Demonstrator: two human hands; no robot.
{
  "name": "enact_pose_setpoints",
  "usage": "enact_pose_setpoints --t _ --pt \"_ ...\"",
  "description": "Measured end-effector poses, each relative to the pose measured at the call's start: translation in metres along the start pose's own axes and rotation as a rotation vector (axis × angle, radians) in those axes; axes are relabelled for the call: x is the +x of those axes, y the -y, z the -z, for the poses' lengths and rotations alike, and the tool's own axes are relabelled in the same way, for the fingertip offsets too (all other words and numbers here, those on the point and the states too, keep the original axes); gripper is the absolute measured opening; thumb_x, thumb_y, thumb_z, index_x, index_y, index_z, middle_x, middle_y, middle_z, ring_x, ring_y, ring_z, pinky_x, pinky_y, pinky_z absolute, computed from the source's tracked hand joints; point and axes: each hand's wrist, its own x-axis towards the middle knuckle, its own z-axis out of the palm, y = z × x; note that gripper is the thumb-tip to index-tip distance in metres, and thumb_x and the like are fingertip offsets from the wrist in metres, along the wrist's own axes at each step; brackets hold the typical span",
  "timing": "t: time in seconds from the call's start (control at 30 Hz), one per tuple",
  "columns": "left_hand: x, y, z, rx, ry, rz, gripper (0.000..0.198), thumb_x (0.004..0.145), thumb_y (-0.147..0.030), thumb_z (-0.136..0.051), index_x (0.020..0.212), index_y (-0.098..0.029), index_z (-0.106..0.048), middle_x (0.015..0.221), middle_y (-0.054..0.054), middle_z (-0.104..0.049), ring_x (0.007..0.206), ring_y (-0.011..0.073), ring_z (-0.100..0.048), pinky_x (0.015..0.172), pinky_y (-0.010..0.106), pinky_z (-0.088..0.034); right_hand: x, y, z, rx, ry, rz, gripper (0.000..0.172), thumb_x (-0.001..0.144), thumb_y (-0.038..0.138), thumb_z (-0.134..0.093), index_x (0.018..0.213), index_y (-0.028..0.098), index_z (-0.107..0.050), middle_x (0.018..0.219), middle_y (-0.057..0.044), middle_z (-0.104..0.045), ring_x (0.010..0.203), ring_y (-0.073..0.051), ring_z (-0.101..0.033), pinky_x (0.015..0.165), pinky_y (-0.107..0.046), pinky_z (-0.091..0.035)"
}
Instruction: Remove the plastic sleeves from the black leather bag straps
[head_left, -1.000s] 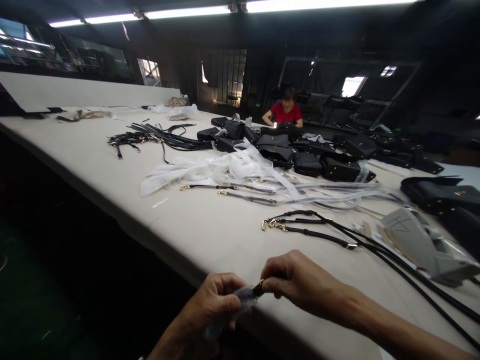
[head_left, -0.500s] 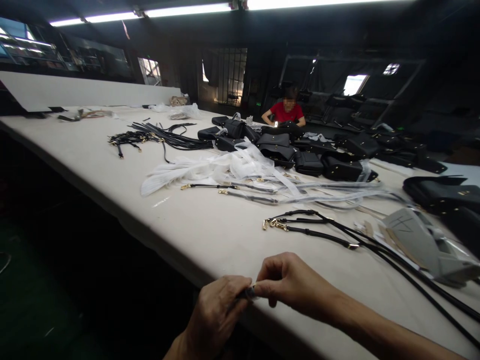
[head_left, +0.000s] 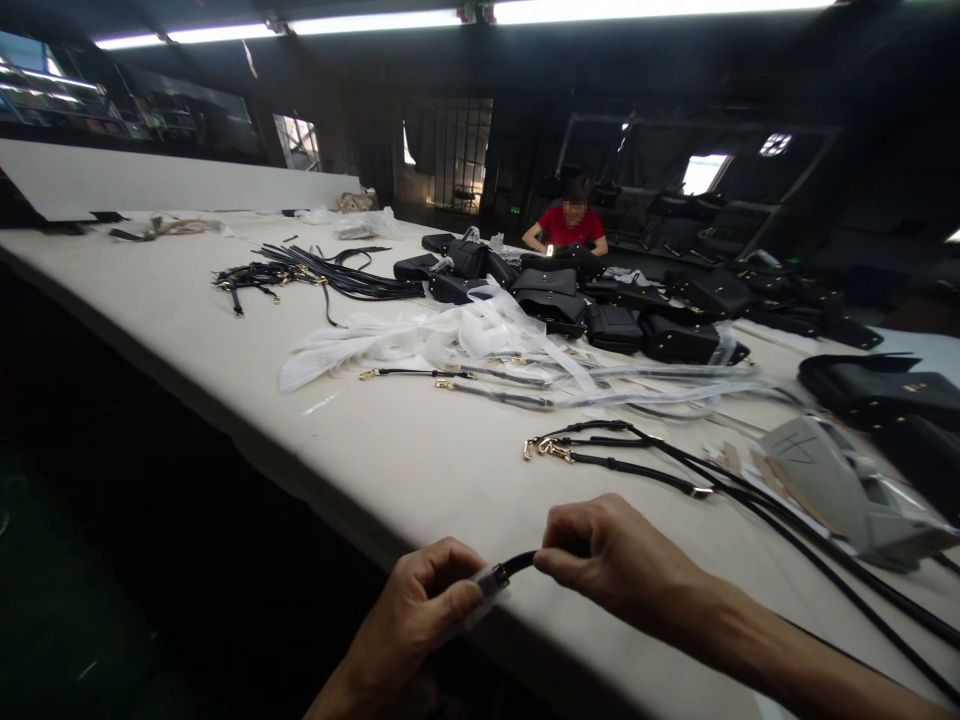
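Observation:
My left hand [head_left: 420,615] is closed, thumb on top, around a black strap in a clear plastic sleeve [head_left: 486,584] at the table's front edge. From the sleeve's end a bare piece of the black strap [head_left: 519,562] runs to my right hand [head_left: 611,550], which pinches it between thumb and fingers. A dark buckle or loop seems to sit where the strap leaves the plastic. Beyond my right hand lie several black straps [head_left: 637,467] with gold clasps, trailing off to the right.
White plastic sleeves [head_left: 420,340] lie mid-table near sleeved straps [head_left: 517,400]. Behind them are black bags [head_left: 551,290] and a bundle of black straps [head_left: 337,275]. A grey tape dispenser [head_left: 840,480] stands right. A person in red [head_left: 574,225] sits at the far side.
My right hand has moved right, away from my left, so a length of black strap now shows between them. My left thumb now lies along the plastic sleeve.

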Motion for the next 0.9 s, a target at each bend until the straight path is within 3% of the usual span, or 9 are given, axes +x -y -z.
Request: enact_pose_setpoints --t 0.07,0.17,0.37,0.5,0.63,0.77,0.83,0.9 --pt "0.0 -0.004 -0.004 0.056 -0.039 -0.025 0.031 0.083 -0.045 -0.069 0.085 -0.015 -0.071 0.07 0.0 -0.063 0.064 0.0131 -0.052 0.06 0.022 -0.041 -0.003 0.009 0.001 -0.182 -0.036 0.079 0.02 0.081 0.032 -0.062 0.066 0.019 -0.069 0.054 0.001 -0.058 0.05 -0.01 -0.042 0.051 -0.025 -0.025" --pt "0.0 -0.005 -0.01 0.106 -0.115 -0.069 0.026 0.083 -0.04 -0.069 0.075 -0.015 -0.066 0.067 -0.001 -0.06 0.065 0.0136 -0.05 0.061 0.022 -0.04 -0.005 0.017 -0.007 -0.276 -0.037 0.155 0.022 0.085 0.032 -0.059 0.07 0.02 -0.069 0.06 -0.001 -0.064 0.053 -0.011 -0.047 0.053 -0.026 -0.024" --pt "0.001 -0.002 -0.017 0.041 -0.078 -0.098 0.028 0.087 -0.041 -0.064 0.074 -0.016 -0.061 0.067 -0.002 -0.057 0.064 0.0128 -0.047 0.061 0.023 -0.038 0.001 0.019 -0.024 -0.131 0.076 0.177 0.016 0.082 0.032 -0.064 0.075 0.021 -0.072 0.064 -0.001 -0.067 0.055 -0.012 -0.051 0.054 -0.024 -0.028" --pt "-0.002 -0.006 0.001 0.064 -0.174 -0.131 0.027 0.089 -0.04 -0.061 0.078 -0.017 -0.065 0.069 -0.003 -0.055 0.063 0.0117 -0.044 0.061 0.022 -0.036 -0.003 -0.004 0.006 0.265 0.209 -0.001 0.024 0.085 0.038 -0.063 0.079 0.017 -0.072 0.06 0.0 -0.063 0.052 -0.01 -0.048 0.051 -0.021 -0.032" --pt "-0.001 -0.013 0.018 0.028 -0.29 -0.187 0.022 0.088 -0.033 -0.06 0.074 -0.017 -0.065 0.078 0.0 -0.062 0.072 0.0137 -0.05 0.068 0.023 -0.039 -0.014 -0.021 0.037 0.391 0.187 -0.076 0.027 0.083 0.04 -0.067 0.075 0.014 -0.068 0.058 0.002 -0.06 0.051 -0.009 -0.047 0.05 -0.021 -0.032" --pt "0.009 -0.035 -0.002 0.045 -0.086 -0.246 0.02 0.087 -0.032 -0.063 0.073 -0.017 -0.064 0.088 0.002 -0.064 0.083 0.0162 -0.055 0.076 0.024 -0.041 -0.014 0.01 0.021 0.289 0.135 -0.007 0.017 0.082 0.029 -0.064 0.075 0.016 -0.07 0.058 0.002 -0.061 0.051 -0.009 -0.048 0.047 -0.02 -0.032" --pt "0.012 -0.047 -0.017 0.078 0.001 -0.267 0.022 0.089 -0.036 -0.062 0.076 -0.018 -0.062 0.082 0.001 -0.06 0.079 0.0152 -0.053 0.074 0.024 -0.042 -0.01 0.029 0.008 0.274 0.126 0.084 0.014 0.081 0.027 -0.063 0.076 0.017 -0.07 0.059 0.003 -0.061 0.052 -0.009 -0.05 0.048 -0.019 -0.034" --pt "0.01 -0.053 -0.023 0.126 -0.004 -0.275 0.028 0.092 -0.042 -0.059 0.075 -0.019 -0.058 0.069 -0.003 -0.051 0.068 0.0127 -0.047 0.066 0.022 -0.04 -0.007 0.034 0.007 0.331 0.148 0.106 0.014 0.079 0.03 -0.066 0.076 0.017 -0.071 0.059 0.003 -0.06 0.052 -0.009 -0.051 0.048 -0.018 -0.035"
